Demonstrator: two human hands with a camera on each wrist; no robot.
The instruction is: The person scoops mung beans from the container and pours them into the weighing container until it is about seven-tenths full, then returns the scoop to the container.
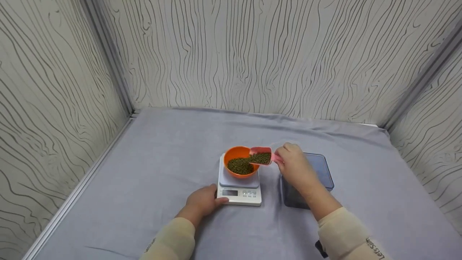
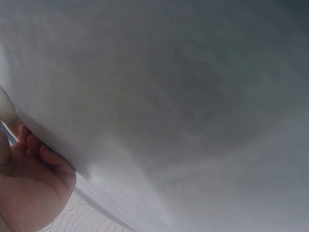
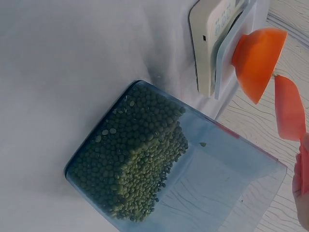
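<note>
A white kitchen scale [image 1: 249,202] carries an orange bowl [image 1: 242,176] partly filled with green mung beans [image 1: 239,167]. My left hand [image 1: 204,200] grips the scale's front left corner, thumb over its top edge; in the left wrist view its fingers look curled. With my right hand [image 1: 296,166] I pinch the handle of a pink scoop [image 1: 260,149]. Mung beans lie in the scoop, whose lip is over the bowl's right rim, and they run down into the bowl. In the right wrist view the scoop [image 3: 289,113] is tilted beside the bowl. The digits on the scale's display are unreadable.
A clear bluish plastic box [image 1: 319,168] stands right of the scale, partly under my right forearm. More mung beans [image 3: 140,169] fill its bottom. A small black object [image 1: 320,249] shows beside my right sleeve. Patterned panels border the cloth-covered table [image 1: 173,151].
</note>
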